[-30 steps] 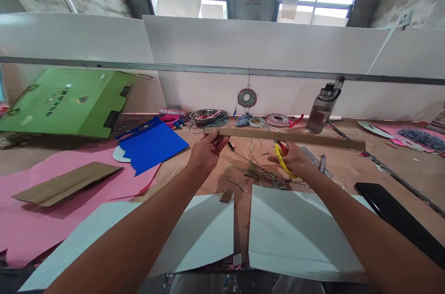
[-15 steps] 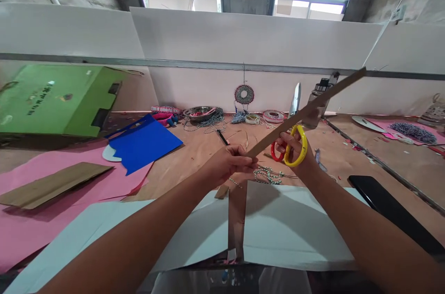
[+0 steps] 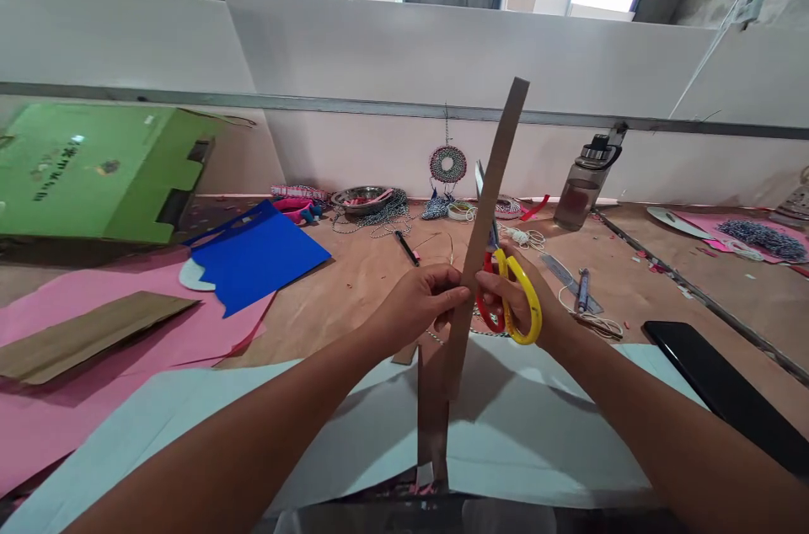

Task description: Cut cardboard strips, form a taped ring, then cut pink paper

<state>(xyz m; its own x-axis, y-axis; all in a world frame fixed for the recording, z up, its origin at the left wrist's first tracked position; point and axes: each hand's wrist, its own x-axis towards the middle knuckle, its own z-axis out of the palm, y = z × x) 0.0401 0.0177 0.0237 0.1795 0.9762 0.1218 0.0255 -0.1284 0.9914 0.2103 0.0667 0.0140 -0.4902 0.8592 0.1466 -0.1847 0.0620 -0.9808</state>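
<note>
My left hand (image 3: pixel 425 302) pinches a long brown cardboard strip (image 3: pixel 496 163) between thumb and fingers, a little below its middle. The strip stands nearly upright, its top leaning right. Close on its right, my right hand (image 3: pixel 511 298) grips a pair of scissors (image 3: pixel 526 311) with one red and one yellow handle loop. Their blades point up and are partly hidden behind the strip. Under my hands lie pale blue-white sheets (image 3: pixel 543 433), with a brown strip (image 3: pixel 432 424) showing between them.
A blue sheet (image 3: pixel 269 256), pink paper (image 3: pixel 69 307), a folded brown cardboard piece (image 3: pixel 94 332) and a green box (image 3: pixel 94 172) lie left. A metal bowl (image 3: pixel 363 199) stands at the back. On the right are a water bottle (image 3: pixel 582 184) and a black phone (image 3: pixel 714 382).
The cardboard strip has swung from a slant toward the upper right to nearly upright, and its lower end now shows below my left hand. My right hand, with the scissors, has moved slightly left and down.
</note>
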